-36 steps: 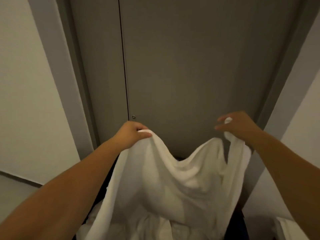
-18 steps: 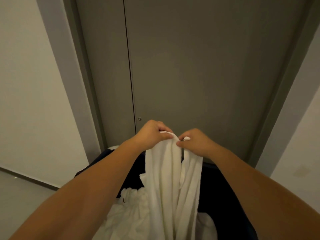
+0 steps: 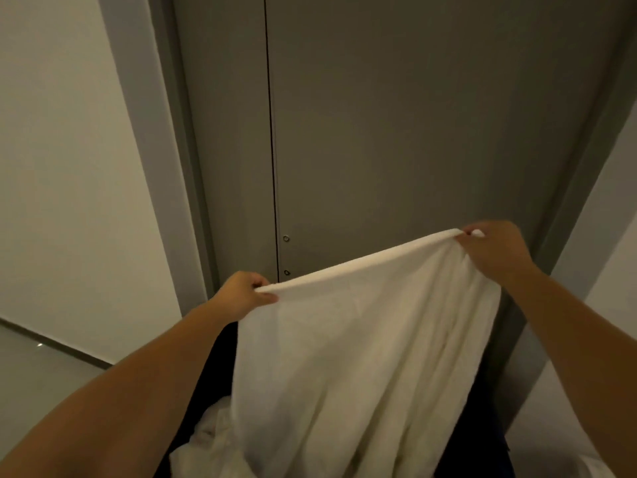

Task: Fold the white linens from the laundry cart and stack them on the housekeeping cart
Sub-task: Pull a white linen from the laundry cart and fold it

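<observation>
A white towel [image 3: 358,357] hangs in front of me, its top edge stretched taut and sloping up to the right. My left hand [image 3: 241,294] pinches the left end of that edge. My right hand [image 3: 496,250] pinches the right end, higher up. The cloth drapes down over the dark laundry cart [image 3: 220,367], whose inside shows as a dark gap left of the towel. More crumpled white linens [image 3: 210,439] lie in the cart at the lower left. The housekeeping cart is out of view.
A grey double door [image 3: 379,132] with a vertical seam stands straight ahead, close behind the cart. Its grey frame [image 3: 144,132] meets a pale wall [image 3: 69,167] on the left; another pale wall [image 3: 617,270] is on the right. Glossy floor [image 3: 41,370] shows at lower left.
Half a second ago my hands were together, holding the towel bunched. They have since moved apart, the right one up and right, spreading the top edge taut.
</observation>
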`<state>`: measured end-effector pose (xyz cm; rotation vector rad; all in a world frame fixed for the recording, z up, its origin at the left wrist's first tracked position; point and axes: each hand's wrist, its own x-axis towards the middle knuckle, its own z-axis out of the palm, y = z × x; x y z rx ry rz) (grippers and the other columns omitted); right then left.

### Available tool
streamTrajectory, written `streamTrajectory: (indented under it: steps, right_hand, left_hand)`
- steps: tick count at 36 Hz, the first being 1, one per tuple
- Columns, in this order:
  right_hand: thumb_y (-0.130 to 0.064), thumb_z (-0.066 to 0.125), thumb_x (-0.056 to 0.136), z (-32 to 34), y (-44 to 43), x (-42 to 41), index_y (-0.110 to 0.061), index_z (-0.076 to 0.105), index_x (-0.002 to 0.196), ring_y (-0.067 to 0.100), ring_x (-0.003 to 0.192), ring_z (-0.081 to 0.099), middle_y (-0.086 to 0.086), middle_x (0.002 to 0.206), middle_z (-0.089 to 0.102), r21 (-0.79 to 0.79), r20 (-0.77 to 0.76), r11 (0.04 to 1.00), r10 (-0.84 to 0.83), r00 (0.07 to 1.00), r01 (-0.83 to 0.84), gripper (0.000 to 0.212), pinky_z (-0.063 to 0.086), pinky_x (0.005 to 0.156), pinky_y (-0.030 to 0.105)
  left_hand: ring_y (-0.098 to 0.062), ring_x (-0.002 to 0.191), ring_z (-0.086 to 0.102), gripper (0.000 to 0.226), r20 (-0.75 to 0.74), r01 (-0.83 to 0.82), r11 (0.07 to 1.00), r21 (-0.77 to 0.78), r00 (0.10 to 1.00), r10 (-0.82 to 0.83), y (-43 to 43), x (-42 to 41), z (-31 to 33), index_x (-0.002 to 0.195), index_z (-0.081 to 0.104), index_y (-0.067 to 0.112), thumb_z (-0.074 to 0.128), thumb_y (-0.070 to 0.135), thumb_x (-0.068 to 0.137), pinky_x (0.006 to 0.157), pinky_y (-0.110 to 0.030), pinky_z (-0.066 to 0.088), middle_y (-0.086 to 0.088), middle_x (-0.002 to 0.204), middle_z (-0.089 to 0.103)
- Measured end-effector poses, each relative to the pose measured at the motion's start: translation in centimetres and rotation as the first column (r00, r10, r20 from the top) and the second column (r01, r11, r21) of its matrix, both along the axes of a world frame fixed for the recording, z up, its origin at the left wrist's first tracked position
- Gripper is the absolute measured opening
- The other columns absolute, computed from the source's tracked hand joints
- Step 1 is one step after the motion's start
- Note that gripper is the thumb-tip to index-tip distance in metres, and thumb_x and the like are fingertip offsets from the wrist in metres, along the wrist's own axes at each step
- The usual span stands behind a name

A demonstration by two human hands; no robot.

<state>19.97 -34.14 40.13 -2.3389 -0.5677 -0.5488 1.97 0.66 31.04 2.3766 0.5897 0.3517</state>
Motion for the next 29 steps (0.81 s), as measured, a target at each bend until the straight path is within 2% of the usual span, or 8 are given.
streamTrajectory:
  steps: [7, 9, 11, 15, 18, 20, 24, 29]
  right_hand:
    - [-0.019, 0.067, 0.087, -2.9, 1.6, -0.3, -0.007, 0.075, 0.093, 0.030, 0.101, 0.062, 0.014, 0.101, 0.070, -0.271, -0.223, 0.952, 0.085, 0.971, -0.145, 0.015, 0.044, 0.083, 0.031]
    - [-0.017, 0.073, 0.081, -3.7, 2.7, -1.0, -0.014, 0.075, 0.080, 0.023, 0.091, 0.065, 0.009, 0.089, 0.071, -0.220, -0.305, 0.947, 0.159, 0.939, -0.232, 0.003, 0.044, 0.071, 0.022]
    - [-0.017, 0.080, 0.075, -4.5, 3.8, -1.8, -0.013, 0.075, 0.080, 0.016, 0.085, 0.065, 0.004, 0.084, 0.071, -0.140, -0.345, 0.938, 0.254, 0.904, -0.317, 0.008, 0.042, 0.065, 0.011]
    - [-0.031, 0.086, 0.068, -5.1, 6.0, -4.6, -0.022, 0.074, 0.097, 0.001, 0.091, 0.060, -0.011, 0.093, 0.067, -0.026, -0.446, 0.890, 0.398, 0.802, -0.456, 0.032, 0.042, 0.080, 0.017]
    - [-0.035, 0.085, 0.068, -5.2, 7.7, -6.2, -0.030, 0.076, 0.087, -0.003, 0.073, 0.063, -0.010, 0.078, 0.072, 0.100, -0.463, 0.855, 0.493, 0.737, -0.509, 0.021, 0.045, 0.066, 0.013]
    - [-0.033, 0.083, 0.072, -5.5, 8.7, -6.5, -0.025, 0.077, 0.078, 0.002, 0.060, 0.060, -0.004, 0.068, 0.069, 0.096, -0.419, 0.853, 0.503, 0.756, -0.514, 0.012, 0.044, 0.055, 0.015]
    - [-0.018, 0.067, 0.083, -5.9, 9.6, -5.6, -0.005, 0.066, 0.068, 0.015, 0.054, 0.047, 0.004, 0.059, 0.055, 0.027, -0.312, 0.915, 0.390, 0.866, -0.402, 0.021, 0.035, 0.055, 0.029]
    - [-0.017, 0.065, 0.087, -4.5, 8.6, -4.4, -0.012, 0.071, 0.077, 0.015, 0.067, 0.055, 0.003, 0.070, 0.061, -0.019, -0.238, 0.931, 0.349, 0.906, -0.364, 0.012, 0.038, 0.061, 0.027]
  left_hand:
    - [-0.005, 0.066, 0.059, 0.017, 0.137, 0.165, 0.986, 0.029, 0.976, -0.167, -3.5, 1.4, 4.0, 0.070, 0.068, 0.025, 0.075, 0.014, 0.081, 0.055, -0.014, 0.042, 0.009, 0.070, 0.064]
    - [0.000, 0.067, 0.060, 0.018, 0.141, 0.241, 0.969, 0.051, 0.959, -0.246, -5.1, 2.1, 5.1, 0.072, 0.070, 0.024, 0.073, 0.009, 0.081, 0.055, -0.008, 0.043, 0.010, 0.073, 0.066]
    - [0.003, 0.066, 0.059, 0.016, 0.147, 0.286, 0.955, 0.074, 0.944, -0.294, -6.4, 2.8, 6.1, 0.074, 0.072, 0.021, 0.071, 0.007, 0.081, 0.055, -0.005, 0.043, 0.009, 0.075, 0.066]
    - [0.002, 0.063, 0.060, 0.013, 0.153, 0.301, 0.949, 0.089, 0.938, -0.312, -8.2, 4.0, 7.2, 0.075, 0.074, 0.019, 0.071, 0.007, 0.080, 0.055, -0.013, 0.045, 0.010, 0.070, 0.066]
    - [-0.005, 0.066, 0.064, 0.014, 0.125, 0.310, 0.946, 0.093, 0.939, -0.320, -9.0, 4.6, 7.3, 0.073, 0.072, 0.022, 0.074, 0.010, 0.078, 0.059, -0.020, 0.049, 0.005, 0.073, 0.069]
    - [-0.006, 0.066, 0.063, 0.014, 0.122, 0.308, 0.947, 0.086, 0.941, -0.317, -9.3, 4.8, 7.1, 0.072, 0.071, 0.023, 0.074, 0.011, 0.078, 0.058, -0.018, 0.048, 0.004, 0.074, 0.069]
    - [-0.003, 0.060, 0.056, 0.011, 0.152, 0.306, 0.949, 0.074, 0.937, -0.314, -9.0, 4.9, 6.2, 0.071, 0.070, 0.020, 0.078, 0.016, 0.078, 0.053, -0.013, 0.042, 0.003, 0.073, 0.067]
    - [-0.009, 0.066, 0.057, 0.016, 0.032, 0.289, 0.956, 0.057, 0.956, -0.291, -6.7, 3.7, 4.8, 0.072, 0.065, 0.027, 0.079, 0.020, 0.076, 0.060, -0.025, 0.046, 0.005, 0.074, 0.064]
